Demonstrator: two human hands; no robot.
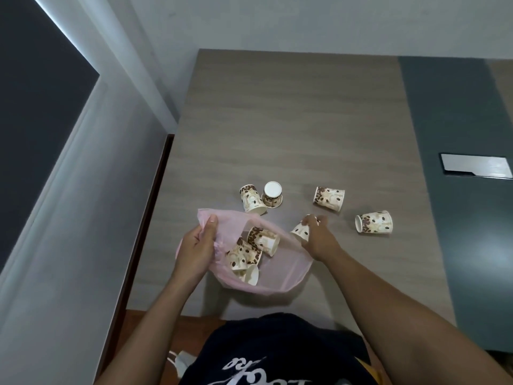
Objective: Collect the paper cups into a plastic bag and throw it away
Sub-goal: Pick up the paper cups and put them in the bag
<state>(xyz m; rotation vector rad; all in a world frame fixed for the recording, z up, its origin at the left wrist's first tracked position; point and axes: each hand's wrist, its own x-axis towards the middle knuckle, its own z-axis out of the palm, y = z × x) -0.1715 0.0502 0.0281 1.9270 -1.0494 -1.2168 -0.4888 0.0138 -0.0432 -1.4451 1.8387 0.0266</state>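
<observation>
A thin pink plastic bag (280, 270) lies open on the wooden table (291, 129) near its front edge. My left hand (198, 245) grips the bag's left rim and holds the mouth open. Several paper cups with a coffee-bean print (262, 240) lie inside it. My right hand (319, 237) is closed on another cup (301, 230) at the bag's right rim. Beyond the bag, a cup on its side (251, 200) touches an upside-down cup (272, 194). Two more lie on their sides to the right, one cup (329, 198) farther back and one cup (373, 221) nearer the dark strip.
The table's right part is a dark grey strip (455, 162) with a silver flush panel (476, 165). A grey wall runs along the table's left and far sides. A wooden floor (172, 337) and a white object (180, 362) show below the front edge, beside my dark shirt.
</observation>
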